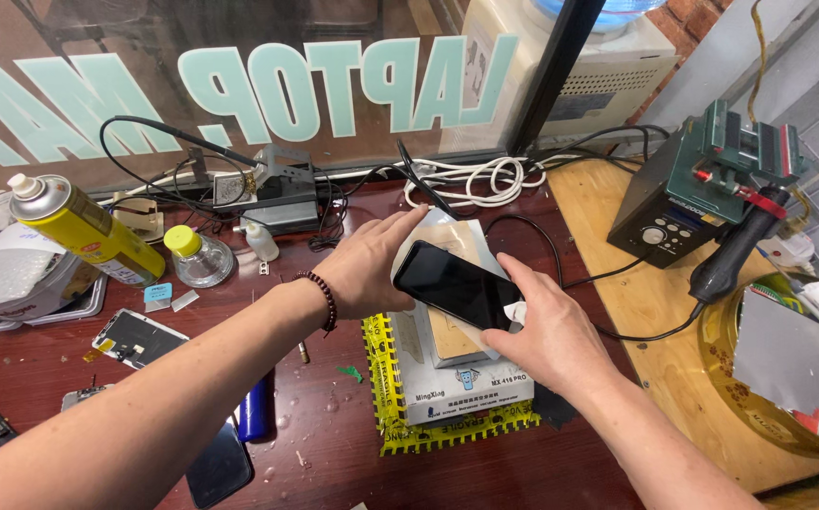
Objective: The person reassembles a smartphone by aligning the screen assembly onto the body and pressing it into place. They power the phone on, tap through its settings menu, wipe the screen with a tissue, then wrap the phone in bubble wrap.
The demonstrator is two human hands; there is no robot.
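A black smartphone [454, 283] lies face up, slightly tilted, on top of a grey box-shaped heating machine [461, 382] wrapped at its base in yellow tape. My left hand [370, 263], with a bead bracelet at the wrist, lies flat against the phone's left end with fingers stretched toward the back. My right hand [543, 326] presses a small white cloth wad [515, 313] against the phone's right edge.
A yellow spray can [84, 229], a small yellow-capped bottle [196, 256] and loose phone parts [137, 337] lie at left. White and black cables [471, 179] run along the window. A hot-air station with a black handle [702, 194] stands at right, next to a round tray [792, 364].
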